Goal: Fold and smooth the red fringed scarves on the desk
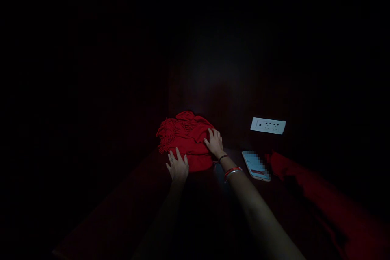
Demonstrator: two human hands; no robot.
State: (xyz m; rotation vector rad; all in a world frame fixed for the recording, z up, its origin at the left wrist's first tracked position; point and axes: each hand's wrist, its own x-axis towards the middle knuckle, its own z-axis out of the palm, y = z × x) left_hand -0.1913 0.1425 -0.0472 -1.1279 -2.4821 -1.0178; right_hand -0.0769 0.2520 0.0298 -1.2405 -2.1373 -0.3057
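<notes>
A red fringed scarf (pixel 191 132) lies folded in a loose heap on a dark surface, its tassels bunched at the left end. My left hand (pixel 178 167) rests on the scarf's near edge, fingers spread, with a ring on one finger. On the right end of the heap lies my right hand (pixel 215 143), its fingers apart and slightly bent over the cloth. Bands and a silvery bangle circle my right wrist. Neither hand visibly grips the fabric.
To the right, a phone (pixel 254 165) with a lit, partly blurred screen lies on the surface. Behind it a white socket panel (pixel 268 126) is set in the wall. Red cloth (pixel 319 187) stretches along the right side. Darkness hides most of the surroundings.
</notes>
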